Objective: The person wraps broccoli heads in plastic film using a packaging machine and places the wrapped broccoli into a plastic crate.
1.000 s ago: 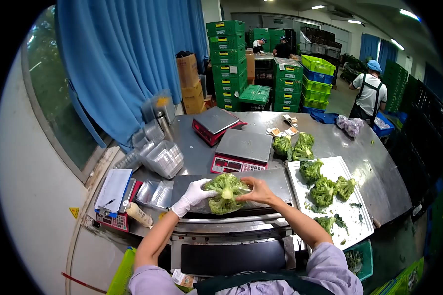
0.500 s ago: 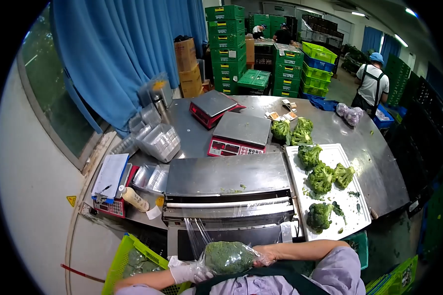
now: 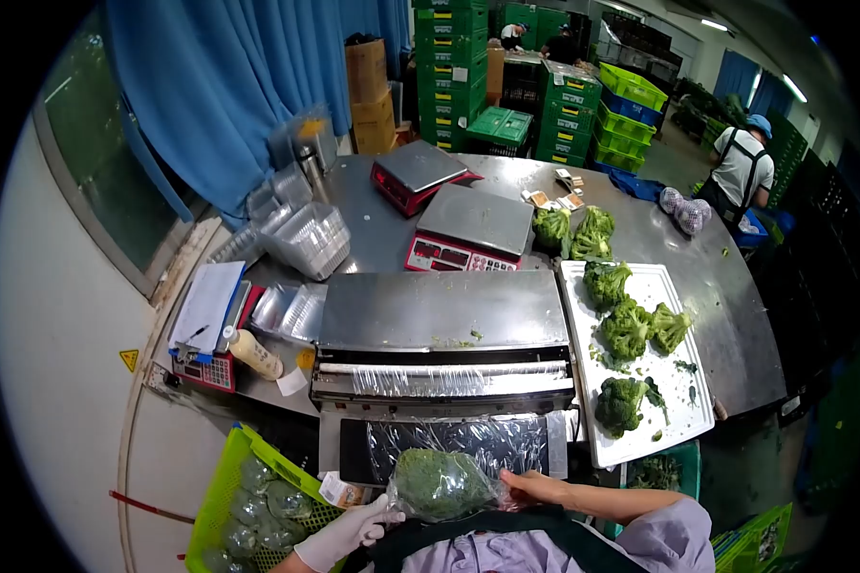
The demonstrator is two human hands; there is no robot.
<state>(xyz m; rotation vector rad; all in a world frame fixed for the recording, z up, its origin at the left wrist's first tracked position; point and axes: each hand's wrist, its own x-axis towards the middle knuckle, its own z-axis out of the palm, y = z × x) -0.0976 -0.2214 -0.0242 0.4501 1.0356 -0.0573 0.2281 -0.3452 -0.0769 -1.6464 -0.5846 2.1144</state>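
A head of broccoli [image 3: 440, 483] wrapped in clear plastic film is held in front of my body, at the near edge of the wrapping machine [image 3: 440, 320]. My left hand [image 3: 354, 530], in a white glove, has its fingers closed at the left end of the wrapped broccoli. On the other side my bare right hand [image 3: 535, 489] pinches the film at the right end. Crinkled clear film [image 3: 478, 437] lies over the machine's black plate just beyond the broccoli. The film roll [image 3: 440, 368] sits in the slot behind it.
Unwrapped broccoli [image 3: 625, 329] lies on a white tray [image 3: 597, 444] to the right. A lime-green crate [image 3: 222, 492] with several wrapped heads stands lower left. Scales [image 3: 478, 224], plastic trays [image 3: 306, 234] and a bottle [image 3: 254, 353] are on the table. A person [image 3: 743, 162] stands far right.
The film strands that ran from the roll to the broccoli are gone; film now lies across the black plate. My left hand has shifted down and left from around the broccoli to its end.
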